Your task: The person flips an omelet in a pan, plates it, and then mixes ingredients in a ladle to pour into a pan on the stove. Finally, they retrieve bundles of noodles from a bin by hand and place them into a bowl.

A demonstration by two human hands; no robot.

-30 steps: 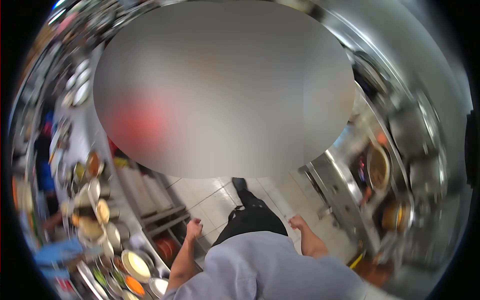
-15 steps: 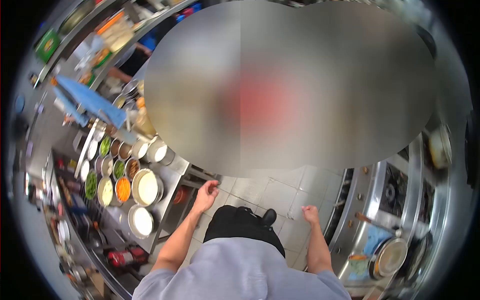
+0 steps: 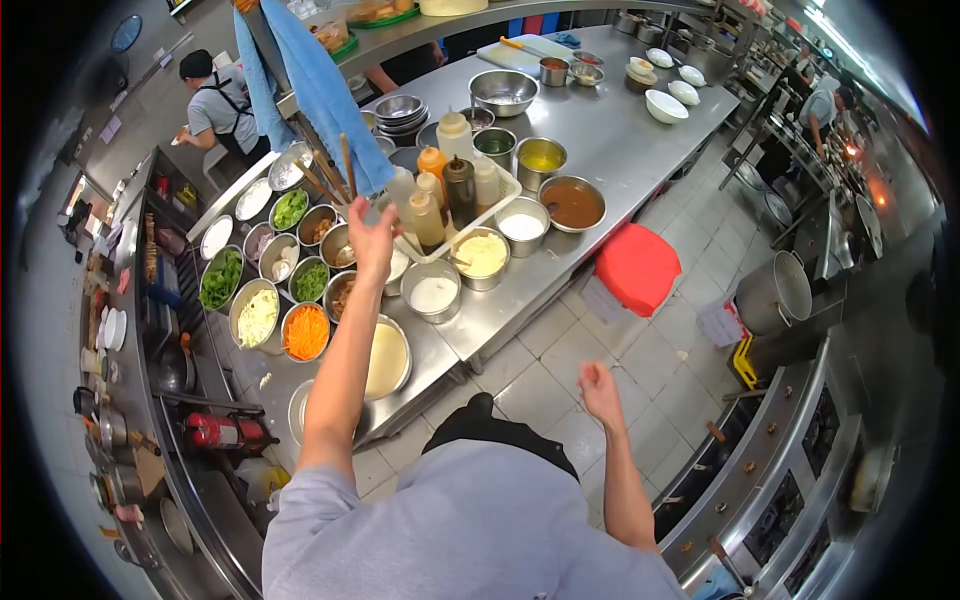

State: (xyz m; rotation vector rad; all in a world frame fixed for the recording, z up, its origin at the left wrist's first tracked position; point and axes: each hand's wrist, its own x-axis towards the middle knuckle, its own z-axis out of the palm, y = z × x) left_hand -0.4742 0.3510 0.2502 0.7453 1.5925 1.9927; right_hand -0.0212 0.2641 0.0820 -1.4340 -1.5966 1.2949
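Where the smooth steel table is crowded with round open pans, keep the left forearm raised above their rims and clear of the limp blue cloth. Near the cloth, a pale rigid tray carries cylindrical squeeze bottles. The left hand, fingers spread and released, is beside these, nearest the slim wooden handles; contact cannot be told. The right hand hangs apart from the table, fingers curled; whether they enclose anything cannot be told.
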